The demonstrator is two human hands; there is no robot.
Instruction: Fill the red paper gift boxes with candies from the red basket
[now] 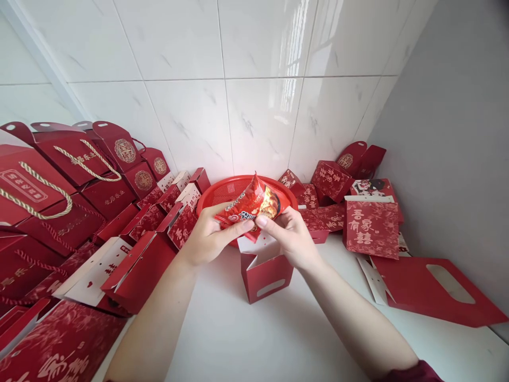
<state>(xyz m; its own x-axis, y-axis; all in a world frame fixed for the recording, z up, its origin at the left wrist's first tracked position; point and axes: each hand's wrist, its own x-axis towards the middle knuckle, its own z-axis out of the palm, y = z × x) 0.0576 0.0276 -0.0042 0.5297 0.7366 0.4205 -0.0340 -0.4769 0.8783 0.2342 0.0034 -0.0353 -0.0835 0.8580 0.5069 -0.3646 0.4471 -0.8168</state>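
Between my two hands is a shiny red snack packet [254,204] with printed lettering and a food picture. My left hand [210,233] grips its left side, thumb on top. On the other side my right hand [292,233] pinches the lower right part, and the two thumbs nearly meet. Just below the packet a red gift box [267,281] stands upright on the white table [222,329], its top open and its white inside showing. Behind the packet sits a red plastic basket [222,191]; my hands and the packet hide much of it.
Rows of red gift boxes [135,270] and gift bags with rope handles [79,170] crowd the left. More printed boxes [371,225] are stacked at the right, with a flattened red box [429,286] in front of them. A tiled wall [262,116] closes off the back.
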